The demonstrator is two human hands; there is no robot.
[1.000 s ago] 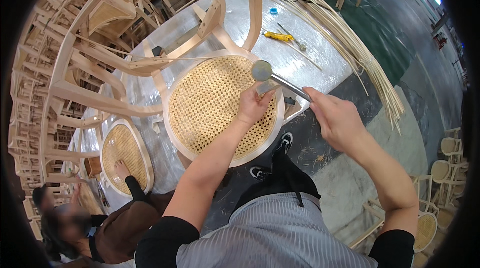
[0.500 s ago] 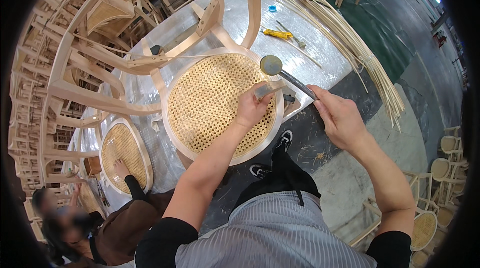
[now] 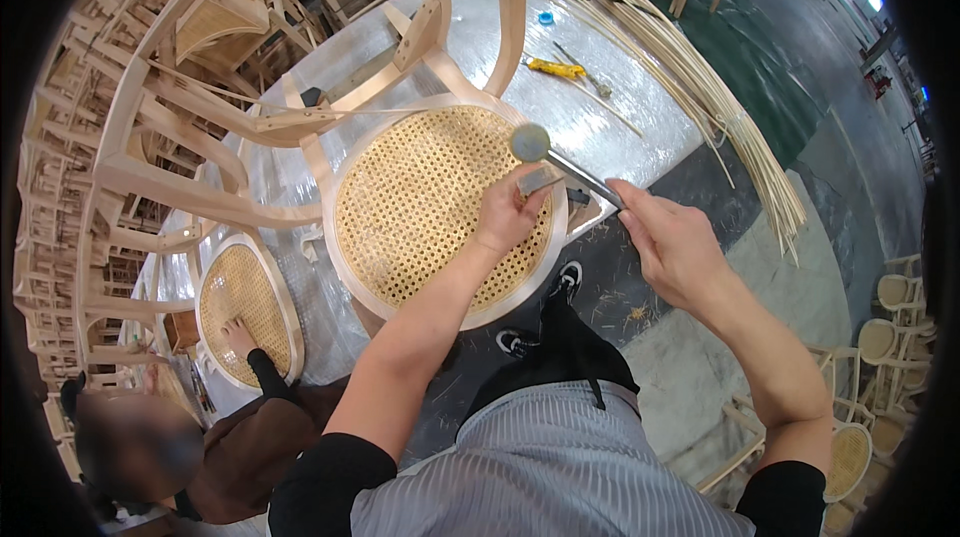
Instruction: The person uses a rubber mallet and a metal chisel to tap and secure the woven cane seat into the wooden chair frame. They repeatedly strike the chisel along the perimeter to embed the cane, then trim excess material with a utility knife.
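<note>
A round woven cane seat (image 3: 430, 207) in a pale wooden frame lies in front of me, part of a wooden chair (image 3: 285, 127). My left hand (image 3: 508, 212) is closed around a small greyish block (image 3: 538, 180) at the right side of the seat rim. In my right hand (image 3: 672, 245) is the handle of a hammer (image 3: 585, 177), out to the right of the seat. Its round, drum-like head (image 3: 529, 143) appears just above the block in the picture; whether the two touch, I cannot tell.
A co-worker's hand (image 3: 238, 339) rests on another cane seat (image 3: 215, 297) at the left. On the plastic-covered table (image 3: 640, 107) lie a yellow-handled tool (image 3: 556, 69), a blue cap (image 3: 545, 18) and a bundle of long cane strips (image 3: 735, 127). Many wooden chair frames (image 3: 70, 207) stand at left.
The hammer head has moved slightly left and down in the picture, closer to the block, with my right hand shifting left. At the left, the co-worker's head has moved right.
</note>
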